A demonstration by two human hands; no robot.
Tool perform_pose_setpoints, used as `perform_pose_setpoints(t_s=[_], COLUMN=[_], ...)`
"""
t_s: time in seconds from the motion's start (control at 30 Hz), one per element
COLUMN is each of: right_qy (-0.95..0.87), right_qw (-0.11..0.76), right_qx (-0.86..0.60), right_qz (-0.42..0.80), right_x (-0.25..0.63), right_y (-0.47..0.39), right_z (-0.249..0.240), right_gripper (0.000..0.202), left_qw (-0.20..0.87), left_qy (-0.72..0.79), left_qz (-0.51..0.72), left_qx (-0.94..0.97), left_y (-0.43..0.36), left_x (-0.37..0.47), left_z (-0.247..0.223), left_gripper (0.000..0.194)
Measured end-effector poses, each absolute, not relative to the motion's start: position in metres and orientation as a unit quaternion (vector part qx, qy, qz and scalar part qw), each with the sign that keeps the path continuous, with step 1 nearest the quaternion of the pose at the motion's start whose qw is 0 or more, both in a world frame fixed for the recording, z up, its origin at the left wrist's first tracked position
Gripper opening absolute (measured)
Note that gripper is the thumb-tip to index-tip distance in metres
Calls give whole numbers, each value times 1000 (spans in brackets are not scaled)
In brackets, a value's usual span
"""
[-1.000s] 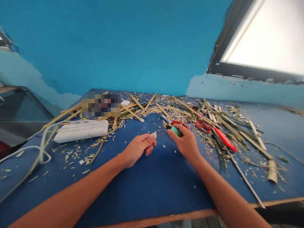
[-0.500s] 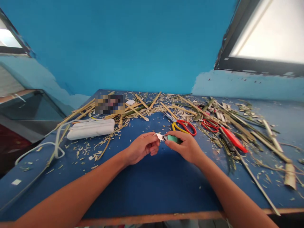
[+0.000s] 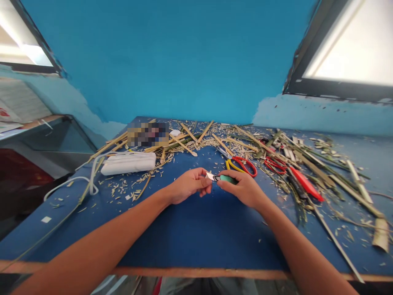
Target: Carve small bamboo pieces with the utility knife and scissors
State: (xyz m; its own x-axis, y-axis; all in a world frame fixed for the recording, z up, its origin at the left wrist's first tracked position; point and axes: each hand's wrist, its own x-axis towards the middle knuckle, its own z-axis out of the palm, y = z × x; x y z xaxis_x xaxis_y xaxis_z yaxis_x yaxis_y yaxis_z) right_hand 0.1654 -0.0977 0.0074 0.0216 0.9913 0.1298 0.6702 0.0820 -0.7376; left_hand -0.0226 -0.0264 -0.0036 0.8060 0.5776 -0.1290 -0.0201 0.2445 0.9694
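My right hand [image 3: 244, 188] is wrapped around the green handle of a cutter knife [image 3: 227, 179], its short bright blade pointing left. At the blade's tip, the thumb and fingers of my left hand [image 3: 193, 185] are pinched together. Whether they hold a small piece or the blade itself is too small to tell. Both hands hover over the blue tabletop [image 3: 202, 237]. Just beyond my right hand lie scissors [image 3: 242, 164] with red and yellow handles.
A white power strip [image 3: 129, 164] with its cable lies left. Bamboo strips [image 3: 187, 143] and shavings cover the back. To the right are red-handled scissors [image 3: 275, 164], a red cutter [image 3: 306, 184], more bamboo sticks [image 3: 356, 194] and a cut bamboo piece [image 3: 380, 234]. A blue wall [image 3: 184, 61] stands behind.
The view has shifted slightly left, so the things on the table appear further right. My hands keep nearly the same hold, with the knife still in my right hand.
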Motion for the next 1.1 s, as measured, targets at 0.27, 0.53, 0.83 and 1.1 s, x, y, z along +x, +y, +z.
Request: perform_pose_setpoints(t_s=[0.27,0.53,0.83,1.1], right_qy=[-647,-637,-642,-665], right_qw=[352,334,332,333], right_qx=[-630,-641,-646,-638], right_qz=[248,266,247,201], right_x=[167,168,167,167], right_y=[-97,-100,-99,-96], right_z=[6,9,5,1], right_gripper=[39,43,39,34], left_qw=[754,757,694,685], left_qy=[259,240,213,238], left_qz=[238,247,205,202], left_qx=[554,555,657,658], left_y=[-25,-25,-21,-22], left_x=[-22,-22,-24,-22], left_z=[-3,-5,-3,-6], left_gripper=[31,27,32,32])
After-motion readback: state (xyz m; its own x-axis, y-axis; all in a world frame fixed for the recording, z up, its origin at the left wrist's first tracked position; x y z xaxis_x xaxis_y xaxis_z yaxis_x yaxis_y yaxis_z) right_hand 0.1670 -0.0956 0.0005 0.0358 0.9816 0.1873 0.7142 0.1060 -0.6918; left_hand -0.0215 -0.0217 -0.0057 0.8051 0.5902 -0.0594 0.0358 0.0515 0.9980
